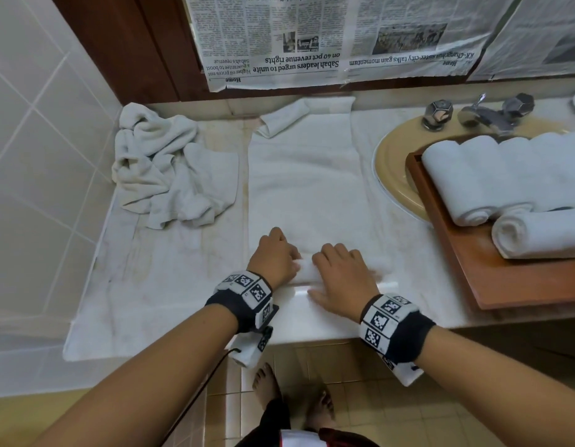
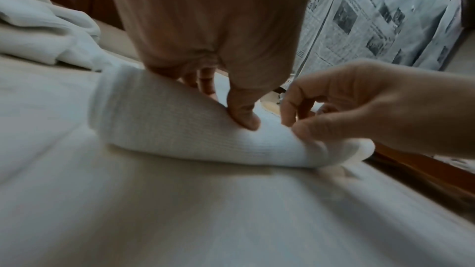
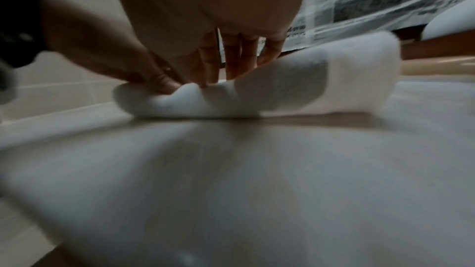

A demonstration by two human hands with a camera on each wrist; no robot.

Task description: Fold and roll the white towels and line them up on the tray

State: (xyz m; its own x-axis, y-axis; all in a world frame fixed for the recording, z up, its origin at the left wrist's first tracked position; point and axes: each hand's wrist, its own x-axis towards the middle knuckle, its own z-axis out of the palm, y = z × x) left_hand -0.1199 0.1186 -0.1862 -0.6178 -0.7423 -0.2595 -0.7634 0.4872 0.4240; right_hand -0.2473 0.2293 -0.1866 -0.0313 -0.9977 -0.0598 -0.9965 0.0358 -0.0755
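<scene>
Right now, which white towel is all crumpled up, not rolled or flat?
The crumpled towel in the counter's far left corner by the tiled wall. The folded towel under both hands lies flat, and the rolled towels sit on the tray.

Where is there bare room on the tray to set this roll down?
The tray shows bare wood along its near edge, in front of the single rolled towel. Behind that, the row of rolled towels crowds it. Its right side is out of view.
</scene>
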